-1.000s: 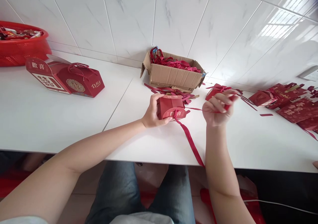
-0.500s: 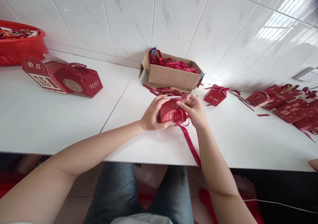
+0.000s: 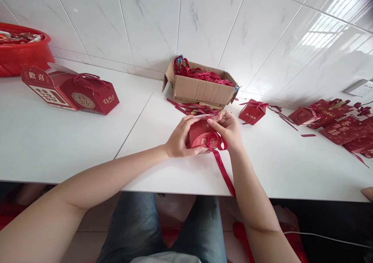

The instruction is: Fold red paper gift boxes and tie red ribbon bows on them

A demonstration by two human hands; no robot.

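A small red gift box point(image 3: 201, 133) with gold characters on its rounded flap stands on the white table in front of me. My left hand point(image 3: 182, 136) is wrapped round its left side, thumb at the front and fingers over the top. Thumb and fingers of my right hand point(image 3: 229, 129) pinch a dark red ribbon point(image 3: 223, 169) at the box's upper right corner. The ribbon loops at the front of the box, and a long tail runs down to the table's front edge. My hands hide the box's sides.
Behind stands a cardboard box point(image 3: 202, 88) full of red ribbons, with loose ribbons point(image 3: 195, 107) before it. To the left are two larger red boxes point(image 3: 90, 96) and a red basket point(image 3: 25, 57). A ribboned box point(image 3: 253, 112) and several red bags point(image 3: 344, 127) stand right.
The ribbon loop at the front right of the box has grown wider, and more of the flap's lettering shows. Both hands keep nearly the same place.
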